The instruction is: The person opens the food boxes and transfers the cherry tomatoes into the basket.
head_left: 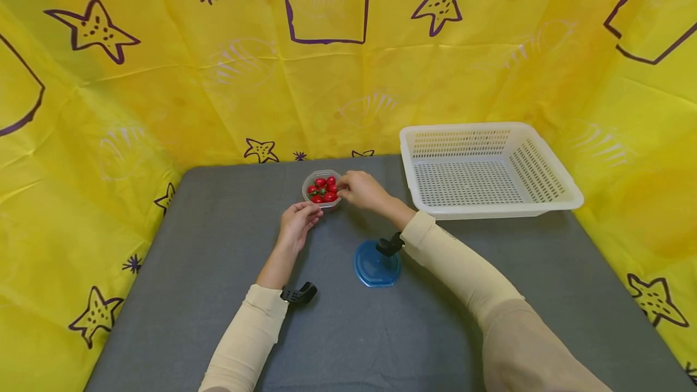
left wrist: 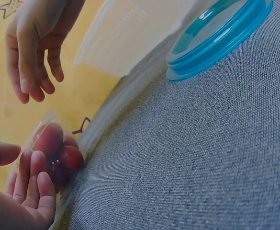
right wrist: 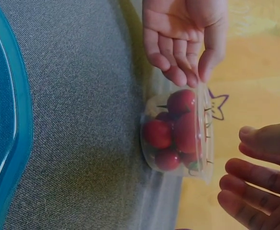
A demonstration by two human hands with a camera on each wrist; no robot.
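Note:
A small clear plastic container [head_left: 322,172] stands upright on the table, filled with several red cherry tomatoes [head_left: 330,197]. In the right wrist view, my left hand [right wrist: 185,40] pinches the near rim of the container between thumb and fingertips. My right hand [head_left: 361,190] hovers just beyond the container's right side, fingers loosely bent and holding nothing. Both wrist views show a gap between that hand and the tomatoes. A blue round lid [head_left: 376,270] lies flat on the table below my right wrist, partly covered by the black wrist camera mount.
A white perforated plastic basket [head_left: 490,213] stands at the table's back right. Grey cloth covers the table [head_left: 179,295]. Yellow patterned curtains [head_left: 327,89] hang close behind and along both sides.

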